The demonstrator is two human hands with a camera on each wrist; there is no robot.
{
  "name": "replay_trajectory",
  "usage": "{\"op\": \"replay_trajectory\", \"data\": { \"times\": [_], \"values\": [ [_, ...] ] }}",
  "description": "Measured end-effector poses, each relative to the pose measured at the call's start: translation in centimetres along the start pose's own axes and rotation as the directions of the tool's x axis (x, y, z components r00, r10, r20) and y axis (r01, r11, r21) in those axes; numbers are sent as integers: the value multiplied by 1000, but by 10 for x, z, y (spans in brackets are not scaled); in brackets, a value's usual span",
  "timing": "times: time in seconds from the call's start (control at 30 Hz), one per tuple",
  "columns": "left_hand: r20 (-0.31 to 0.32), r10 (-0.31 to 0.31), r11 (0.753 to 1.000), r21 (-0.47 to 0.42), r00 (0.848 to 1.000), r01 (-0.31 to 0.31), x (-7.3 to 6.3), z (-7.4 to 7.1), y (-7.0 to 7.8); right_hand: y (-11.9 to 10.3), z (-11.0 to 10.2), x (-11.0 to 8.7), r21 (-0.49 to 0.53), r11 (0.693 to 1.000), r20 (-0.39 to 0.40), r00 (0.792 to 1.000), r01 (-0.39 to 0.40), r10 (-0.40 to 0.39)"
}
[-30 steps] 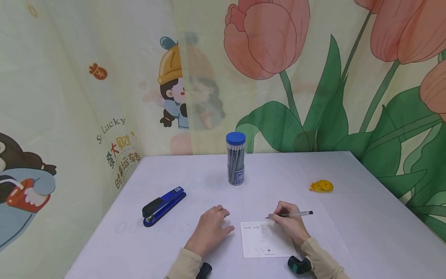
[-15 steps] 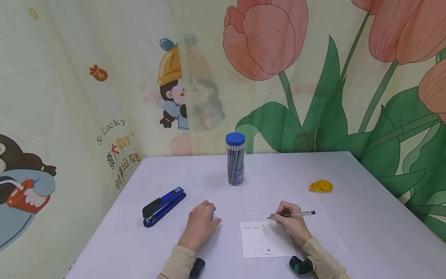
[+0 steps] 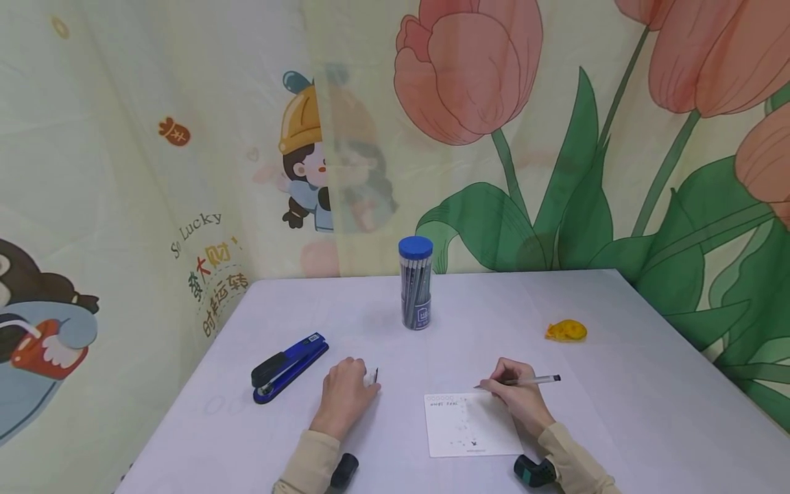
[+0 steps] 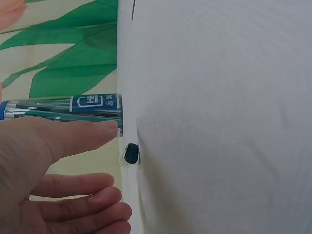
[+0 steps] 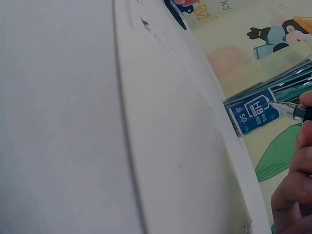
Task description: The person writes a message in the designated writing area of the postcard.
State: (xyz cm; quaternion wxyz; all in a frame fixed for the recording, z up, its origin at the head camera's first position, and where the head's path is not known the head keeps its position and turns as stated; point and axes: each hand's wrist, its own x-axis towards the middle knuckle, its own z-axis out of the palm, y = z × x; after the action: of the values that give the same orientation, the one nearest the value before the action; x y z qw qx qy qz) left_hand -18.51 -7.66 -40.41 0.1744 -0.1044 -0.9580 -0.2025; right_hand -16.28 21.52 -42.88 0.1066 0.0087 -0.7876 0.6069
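Observation:
My right hand [image 3: 517, 391] pinches a clear-barrelled pen [image 3: 543, 379] near its tip. That pen's metal tip [image 5: 285, 108] shows in the right wrist view, apart from the paper. Under the hand lies a white note sheet [image 3: 457, 429] with a short handwritten line along its far edge. My left hand [image 3: 345, 398] is on the table left of the sheet, fingers loosely bent and thumb spread. Beside its thumb is a small clear pen cap [image 3: 375, 376] with a dark clip. In the left wrist view a gap separates the cap [image 4: 131, 154] from thumb and fingers.
A blue stapler [image 3: 290, 367] lies to the left of my left hand. At the back stands a clear tub of pencils [image 3: 416, 291] with a blue lid. A small yellow object [image 3: 566, 331] sits at the right. Printed curtains rise behind the table [image 3: 623, 412].
My left hand has moved left, away from the note sheet, and the pen cap now shows beside its thumb. The right hand with the pen has barely shifted.

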Motion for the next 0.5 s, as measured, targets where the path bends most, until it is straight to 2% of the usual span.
{"op": "replay_trajectory", "data": {
  "times": [0.37,0.5],
  "values": [
    [60,-44,999,-27,997,46,1,4,-5,1,-1,0,15,1000,-2,1000,-7,7],
    [69,-33,999,-34,997,36,3,4,-6,1,-1,-1,12,1000,-2,1000,-5,5]
  ]
}}
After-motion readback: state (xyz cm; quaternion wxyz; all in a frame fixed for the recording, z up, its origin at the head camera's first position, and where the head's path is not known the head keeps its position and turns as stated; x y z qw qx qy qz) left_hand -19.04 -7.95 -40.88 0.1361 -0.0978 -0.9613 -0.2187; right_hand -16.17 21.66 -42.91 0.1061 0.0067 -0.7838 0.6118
